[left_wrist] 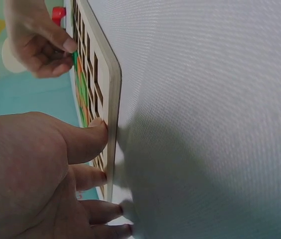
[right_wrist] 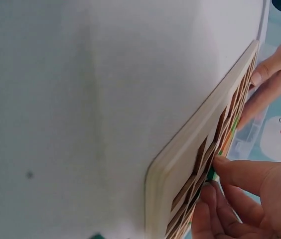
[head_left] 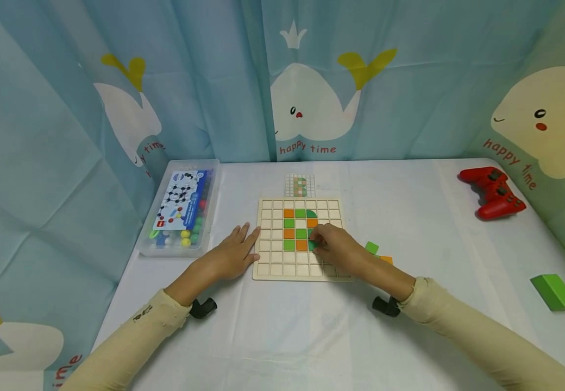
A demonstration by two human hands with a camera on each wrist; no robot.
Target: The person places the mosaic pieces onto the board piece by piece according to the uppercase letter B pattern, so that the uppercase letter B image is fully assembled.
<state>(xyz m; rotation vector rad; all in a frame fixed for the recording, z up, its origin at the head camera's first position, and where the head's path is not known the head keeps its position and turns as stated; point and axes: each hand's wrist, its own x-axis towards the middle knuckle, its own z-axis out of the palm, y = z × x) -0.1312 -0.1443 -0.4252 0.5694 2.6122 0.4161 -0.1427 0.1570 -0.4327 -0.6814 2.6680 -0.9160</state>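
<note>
A square wooden grid board [head_left: 269, 266] lies on the table, with green and orange tiles in its middle squares. My left hand [head_left: 233, 254] rests at the board's left edge, fingers spread, thumb against the rim in the left wrist view. Over the tiled part, my right hand [head_left: 336, 247] pinches a dark green tile [right_wrist: 210, 174] between thumb and fingers, right at the grid. Another dark green tile [head_left: 311, 213] with a rounded corner sits at the top right of the pattern. A small pattern card [head_left: 289, 184] lies behind the board.
Beside my right forearm lie a loose green tile [head_left: 372, 247] and an orange tile [head_left: 386, 259]. A clear plastic case [head_left: 145, 251] of colored balls stands at the left. Farther right are a red game controller [head_left: 495, 193] and a green block [head_left: 555, 292]. A curtain [head_left: 233, 81] hangs behind.
</note>
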